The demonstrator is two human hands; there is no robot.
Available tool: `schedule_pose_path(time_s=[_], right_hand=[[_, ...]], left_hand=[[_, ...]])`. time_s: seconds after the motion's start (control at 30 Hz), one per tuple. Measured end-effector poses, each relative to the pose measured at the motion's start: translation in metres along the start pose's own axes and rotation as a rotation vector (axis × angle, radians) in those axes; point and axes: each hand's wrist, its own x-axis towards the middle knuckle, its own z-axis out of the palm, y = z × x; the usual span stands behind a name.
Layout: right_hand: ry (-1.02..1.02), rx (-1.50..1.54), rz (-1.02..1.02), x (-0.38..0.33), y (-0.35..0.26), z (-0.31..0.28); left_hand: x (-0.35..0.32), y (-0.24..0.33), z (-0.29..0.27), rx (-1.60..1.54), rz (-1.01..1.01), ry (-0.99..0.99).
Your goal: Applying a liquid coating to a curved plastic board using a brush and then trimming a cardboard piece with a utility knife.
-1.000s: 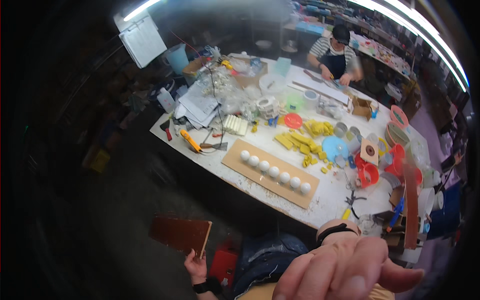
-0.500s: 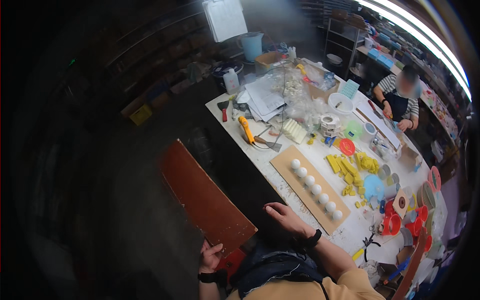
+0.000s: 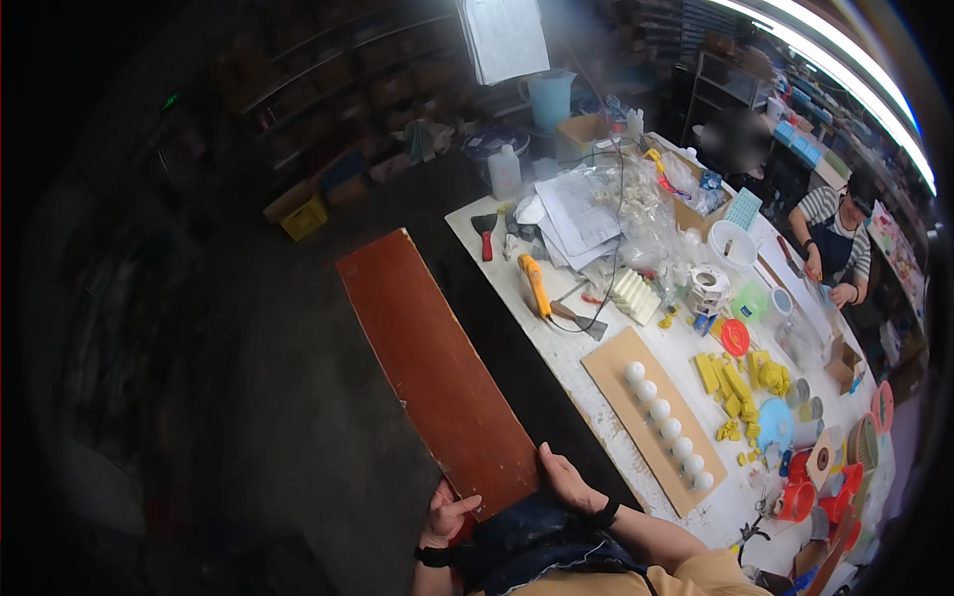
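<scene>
1. We hold a long, flat reddish-brown board (image 3: 437,372) in front of our waist, above the floor (image 3: 288,348) and left of the worktable (image 3: 556,343).
2. Its long axis runs from our waist forward and to the left, roughly in line with the table's near edge. One short end lies close to us; the other points away. The broad brown face is turned up toward us.
3. Our left hand (image 3: 447,515) grips the near end at its left corner, thumb on top, with the other fingers mostly hidden.
4. Our right hand (image 3: 568,479) is spread fairly flat by the opposite near corner, thumb and fingers loosely extended. We cannot tell whether its fingertips touch the edge.
5. We judge the step in hand to be holding and steadying the board; any move from here calls for a firm hold and care that the long edge misses the table.
6. On the table, a tan strip (image 3: 641,427) bears seven white balls (image 3: 671,428) in a row. Beyond are yellow lumps (image 3: 730,382).
7. Across the table, a co-worker (image 3: 833,238) in striped sleeves works with both hands.
</scene>
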Motion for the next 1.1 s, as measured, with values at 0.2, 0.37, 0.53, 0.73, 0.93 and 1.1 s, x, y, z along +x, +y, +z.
schedule_pose_path(time_s=[0.2,0.37,0.53,0.73,0.93,1.1], right_hand=[[-0.009,-0.009,-0.004,0.120,-0.040,0.010],[0.115,-0.207,0.088,0.230,-0.075,0.011],[0.283,-0.599,0.004,0.322,-0.090,0.005],[0.429,-0.895,-0.091,0.451,-0.121,0.000],[0.661,-1.006,0.016,0.569,-0.153,-0.016],[0.717,-1.059,0.113,0.623,-0.141,-0.037]], left_hand=[[0.083,0.043,-0.065,0.028,-0.051,0.049],[0.137,0.103,-0.129,0.102,-0.140,0.091],[0.189,0.141,-0.171,0.145,-0.196,0.060],[0.251,0.155,-0.197,0.118,-0.239,0.042],[0.325,0.169,-0.203,0.131,-0.270,0.042],[0.386,0.185,-0.209,0.148,-0.310,0.005]])
